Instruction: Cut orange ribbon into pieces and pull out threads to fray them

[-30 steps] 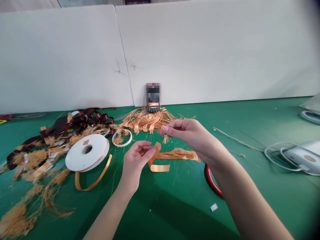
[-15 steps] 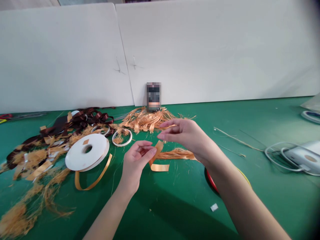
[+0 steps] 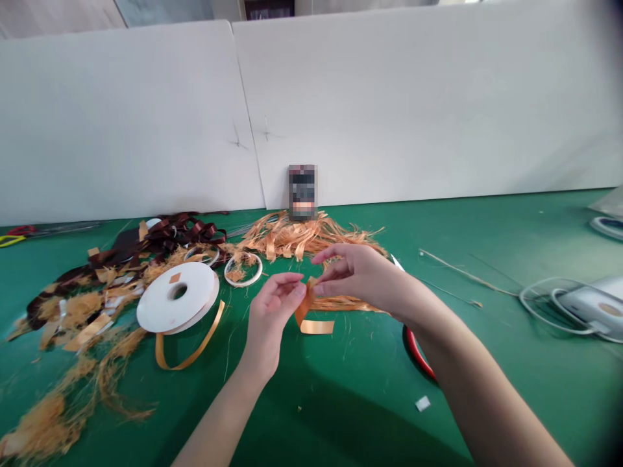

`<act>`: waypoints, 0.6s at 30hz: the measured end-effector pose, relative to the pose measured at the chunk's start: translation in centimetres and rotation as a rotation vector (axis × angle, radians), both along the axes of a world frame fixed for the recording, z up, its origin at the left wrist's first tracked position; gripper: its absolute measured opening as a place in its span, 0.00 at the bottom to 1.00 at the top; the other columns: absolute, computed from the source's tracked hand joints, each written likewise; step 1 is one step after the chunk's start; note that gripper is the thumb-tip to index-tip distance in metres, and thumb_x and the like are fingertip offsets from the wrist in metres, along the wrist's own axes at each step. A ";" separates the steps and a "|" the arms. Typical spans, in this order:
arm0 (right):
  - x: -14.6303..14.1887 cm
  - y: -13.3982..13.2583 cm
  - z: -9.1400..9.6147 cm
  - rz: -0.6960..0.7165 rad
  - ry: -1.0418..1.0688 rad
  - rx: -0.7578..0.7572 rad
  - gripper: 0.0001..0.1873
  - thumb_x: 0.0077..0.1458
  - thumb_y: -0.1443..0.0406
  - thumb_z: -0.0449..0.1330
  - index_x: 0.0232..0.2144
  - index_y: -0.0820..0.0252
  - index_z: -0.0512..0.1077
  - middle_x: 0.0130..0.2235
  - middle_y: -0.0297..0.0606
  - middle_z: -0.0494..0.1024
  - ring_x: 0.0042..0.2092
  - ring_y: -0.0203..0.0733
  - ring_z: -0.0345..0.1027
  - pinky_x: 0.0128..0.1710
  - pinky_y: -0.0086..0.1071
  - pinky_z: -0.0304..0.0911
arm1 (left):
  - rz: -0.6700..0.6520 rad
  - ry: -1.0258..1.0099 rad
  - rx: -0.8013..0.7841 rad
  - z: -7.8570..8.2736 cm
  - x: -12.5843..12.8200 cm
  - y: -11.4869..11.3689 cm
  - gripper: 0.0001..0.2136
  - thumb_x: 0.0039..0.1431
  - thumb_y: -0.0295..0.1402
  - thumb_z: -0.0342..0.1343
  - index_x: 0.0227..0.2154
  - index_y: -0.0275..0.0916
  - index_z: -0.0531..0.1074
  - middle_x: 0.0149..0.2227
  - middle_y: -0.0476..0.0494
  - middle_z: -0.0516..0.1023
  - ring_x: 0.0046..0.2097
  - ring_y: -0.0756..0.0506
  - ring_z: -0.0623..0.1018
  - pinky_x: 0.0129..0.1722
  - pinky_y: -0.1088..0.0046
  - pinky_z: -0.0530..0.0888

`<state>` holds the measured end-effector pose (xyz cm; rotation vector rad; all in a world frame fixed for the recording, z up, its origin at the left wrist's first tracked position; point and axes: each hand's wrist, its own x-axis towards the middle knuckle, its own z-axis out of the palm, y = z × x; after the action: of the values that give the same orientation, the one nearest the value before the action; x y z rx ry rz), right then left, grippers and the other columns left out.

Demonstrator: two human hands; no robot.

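A short piece of golden-orange satin ribbon (image 3: 317,327) hangs between my hands, its lower end curling out to the right above the green table. My left hand (image 3: 272,318) pinches the ribbon near its top between thumb and forefinger. From the right, my right hand (image 3: 348,275) has its thumb and forefinger closed at the ribbon's upper edge, the other fingers bent above. Behind my hands lies a bundle of orange ribbon strands (image 3: 348,303). Scissors with a red handle (image 3: 418,353) lie partly hidden under my right forearm.
On the left lies a white ribbon spool (image 3: 178,295) with a loose ribbon tail. Beyond it are brown ribbon (image 3: 195,227), frayed orange fibres (image 3: 43,415) and a white ring (image 3: 243,270). A pixelated box (image 3: 303,192) leans on the white partition; a corded white device (image 3: 591,301) sits right.
My right hand has come down and closed at the ribbon's top, where before its fingertips were apart from it. The whole view has shifted slightly.
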<state>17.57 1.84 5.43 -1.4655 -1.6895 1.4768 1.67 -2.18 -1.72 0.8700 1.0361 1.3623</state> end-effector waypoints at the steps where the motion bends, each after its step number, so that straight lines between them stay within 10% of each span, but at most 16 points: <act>1: 0.0 -0.2 0.0 0.010 0.004 0.007 0.22 0.42 0.67 0.68 0.41 0.59 0.68 0.31 0.37 0.81 0.35 0.40 0.75 0.32 0.30 0.67 | -0.033 0.020 0.000 0.2 0.0 -0.1 0.09 0.51 0.37 0.64 0.36 0.41 0.76 0.34 0.50 0.77 0.38 0.52 0.75 0.38 0.79 0.69; 18: 1.3 -2.7 3.1 -0.125 0.251 0.069 0.20 0.40 0.64 0.70 0.38 0.56 0.70 0.29 0.35 0.82 0.34 0.42 0.77 0.36 0.36 0.70 | -0.219 0.009 0.008 5.3 -0.1 -0.8 0.05 0.56 0.37 0.60 0.32 0.42 0.73 0.32 0.53 0.72 0.36 0.54 0.71 0.39 0.80 0.67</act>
<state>18.88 -0.85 8.58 -1.2672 -1.4572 1.4524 1.60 -2.94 3.60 0.9668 0.9135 1.1799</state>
